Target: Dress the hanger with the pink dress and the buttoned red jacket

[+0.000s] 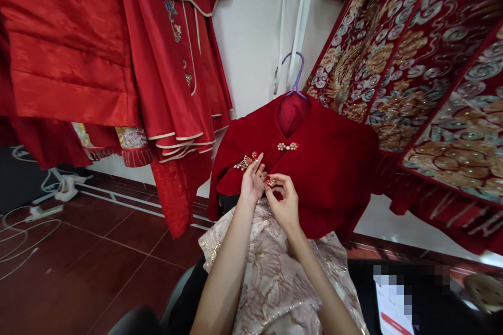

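Observation:
A dark red velvet jacket [330, 167] hangs in front of me on a purple hanger [296, 75]. Between the thumb and fingers of my right hand [286, 201] is a small red ornament with pearl-like beads [270, 181]. My left hand [253, 182] lies just beside it, fingers stretched out and palm partly turned up, in front of the jacket. Near its fingertips, a beaded tassel brooch [247, 162] rests on the velvet. A pearl-and-red clasp [288, 146] sits below the collar. Under my forearms, pale brocade fabric with a leaf pattern [271, 267] covers my lap.
Red garments with cream trim [176, 78] hang at the left. A heavily embroidered red garment [424, 73] hangs at the right. A phone [393, 303] lies on a dark surface at lower right. White cables [31, 240] trail over the tiled floor [113, 267].

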A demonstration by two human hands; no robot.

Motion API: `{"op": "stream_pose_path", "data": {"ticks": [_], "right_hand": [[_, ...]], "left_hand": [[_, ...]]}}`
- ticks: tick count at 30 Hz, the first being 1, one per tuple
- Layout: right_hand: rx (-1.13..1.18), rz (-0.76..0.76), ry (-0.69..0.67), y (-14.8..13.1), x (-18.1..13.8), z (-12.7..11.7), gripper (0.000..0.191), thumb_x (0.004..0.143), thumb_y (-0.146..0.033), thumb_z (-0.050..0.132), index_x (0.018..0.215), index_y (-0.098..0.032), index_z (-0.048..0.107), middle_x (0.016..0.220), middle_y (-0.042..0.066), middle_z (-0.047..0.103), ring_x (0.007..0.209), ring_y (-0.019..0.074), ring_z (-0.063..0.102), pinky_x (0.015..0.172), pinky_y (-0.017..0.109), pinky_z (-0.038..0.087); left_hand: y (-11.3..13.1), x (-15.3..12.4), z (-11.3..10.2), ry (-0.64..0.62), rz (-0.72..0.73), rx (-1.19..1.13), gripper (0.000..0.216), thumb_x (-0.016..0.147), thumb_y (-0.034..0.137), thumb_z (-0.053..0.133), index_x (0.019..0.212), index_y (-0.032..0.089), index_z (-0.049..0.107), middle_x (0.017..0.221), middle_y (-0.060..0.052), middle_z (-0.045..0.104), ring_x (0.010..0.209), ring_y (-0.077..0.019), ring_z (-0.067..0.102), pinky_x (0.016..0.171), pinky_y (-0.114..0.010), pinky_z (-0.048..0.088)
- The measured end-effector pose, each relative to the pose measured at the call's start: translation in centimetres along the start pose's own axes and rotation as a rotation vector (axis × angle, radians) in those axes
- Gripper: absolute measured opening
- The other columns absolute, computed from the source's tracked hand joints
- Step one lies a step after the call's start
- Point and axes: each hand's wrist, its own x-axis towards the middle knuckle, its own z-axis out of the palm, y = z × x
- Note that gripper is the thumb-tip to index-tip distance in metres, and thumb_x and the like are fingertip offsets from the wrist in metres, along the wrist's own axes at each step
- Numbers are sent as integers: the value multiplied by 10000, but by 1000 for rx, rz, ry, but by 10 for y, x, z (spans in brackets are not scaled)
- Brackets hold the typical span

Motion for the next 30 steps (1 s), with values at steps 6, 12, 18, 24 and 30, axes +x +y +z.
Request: {"op": "stream_pose_path", "data": {"ticks": [6,12,18,24,30], "right_hand": [[-16,4,34,7,14,-2,177,851,-290,581,1001,-196,591,992,68,644,890,171,623,786,321,529],[16,49,-46,14,40,5,237,820,-349,622,996,-192,596,1018,75,619,887,168,621,743,312,566],[-74,59,82,25,38,16,302,805,-353,620,1052,-190,558,1092,106,554,860,167,579,638,285,573],[-38,86,43,33,42,16,301,819,-336,606,1078,-184,591,1044,92,621,883,172,608,723,313,570],[-9,93,56,34,41,18,270,811,-314,610,1041,-172,610,1031,94,640,906,174,621,808,345,566]], "left_hand": [[-4,0,2,-12,40,-58,268,900,307,539,1132,263,665,1091,-25,682,769,-96,613,732,-212,491],[-4,7,1,-108,79,-72,284,931,355,483,1134,253,652,1352,-35,566,1094,-168,598,877,-284,503],[8,6,1,-119,76,35,281,940,305,456,1119,224,656,1340,-61,578,1125,-166,594,809,-230,507],[18,-3,0,-29,139,180,325,912,384,511,1121,176,647,1217,-132,655,1044,-191,645,893,-295,475],[14,1,2,219,330,99,200,853,287,604,1010,162,595,1095,-139,699,961,-203,691,912,-337,467]]}}
